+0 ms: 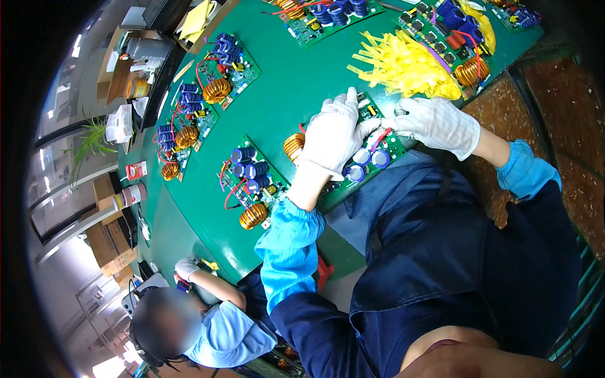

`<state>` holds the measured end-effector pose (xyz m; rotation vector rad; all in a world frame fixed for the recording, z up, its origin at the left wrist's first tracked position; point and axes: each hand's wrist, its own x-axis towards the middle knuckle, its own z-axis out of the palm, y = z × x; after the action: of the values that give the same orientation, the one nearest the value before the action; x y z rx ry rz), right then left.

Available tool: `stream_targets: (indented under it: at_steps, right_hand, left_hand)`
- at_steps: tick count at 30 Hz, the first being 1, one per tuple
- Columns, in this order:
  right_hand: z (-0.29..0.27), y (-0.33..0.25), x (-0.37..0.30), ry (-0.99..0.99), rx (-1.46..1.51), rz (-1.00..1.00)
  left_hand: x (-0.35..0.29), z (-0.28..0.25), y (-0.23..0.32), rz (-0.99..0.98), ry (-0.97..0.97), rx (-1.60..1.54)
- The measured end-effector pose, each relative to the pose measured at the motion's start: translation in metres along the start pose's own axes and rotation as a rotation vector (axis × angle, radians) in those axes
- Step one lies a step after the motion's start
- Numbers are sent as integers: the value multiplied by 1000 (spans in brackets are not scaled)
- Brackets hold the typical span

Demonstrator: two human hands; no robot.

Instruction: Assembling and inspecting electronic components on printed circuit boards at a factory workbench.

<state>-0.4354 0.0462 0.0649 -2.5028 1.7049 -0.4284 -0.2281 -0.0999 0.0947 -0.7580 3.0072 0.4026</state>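
My left hand, in a white glove, lies over a green circuit board at the table's near edge. Its fingers bend down over the board's components, and its thumb reaches toward my right hand, also white-gloved. The right fingers are pinched together just above the board, beside a short red wire. What is between them is too small to tell. On this board I see blue-sleeved capacitors near my left wrist and a copper-wound coil left of that hand. My left hand hides the board's middle.
Several similar boards stand on the green table; one is close to my left wrist. Yellow strips are piled beyond my hands, against another board. A co-worker in light blue sits at the lower left.
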Motion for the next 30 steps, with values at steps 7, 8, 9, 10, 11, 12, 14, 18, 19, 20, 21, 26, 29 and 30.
stream_targets:
  at_steps: [7,8,9,10,11,12,14,18,19,20,21,26,29,30]
  right_hand:
    - [-7,-1,8,-35,-108,-70]
    - [-6,-2,7,-34,-115,-72]
    - [-2,-3,5,1,-145,-68]
    - [1,-4,4,39,-173,-66]
    - [2,-4,3,73,-213,-83]
    - [3,-5,1,77,-217,-87]
    - [-1,-9,2,58,-185,-48]
    - [-15,-11,11,164,58,-61]
    - [-31,-13,13,211,128,-3]
    - [-36,-8,10,265,125,16]
    - [-43,-7,8,319,105,69]
    - [-34,3,-38,287,-140,466]
    - [-29,-7,-41,-234,-170,724]
    - [-24,-8,-39,-230,-163,712]
  left_hand:
    - [-1,7,-9,42,122,-86]
    - [-1,9,-10,65,158,-95]
    - [-1,10,-11,66,165,-93]
    - [-1,13,-13,61,155,-105]
    - [-1,15,-16,55,145,-116]
    - [-1,18,-19,54,150,-112]
    - [-1,19,-21,123,214,-113]
    - [-4,19,-28,98,166,-159]
    - [-6,18,-30,92,173,-159]
    - [-11,15,-31,71,211,-246]
    - [-17,11,-32,50,250,-333]
    - [-43,-17,-28,131,534,-248]
    - [-62,-9,-51,349,436,-8]
    - [-67,3,-62,353,432,47]
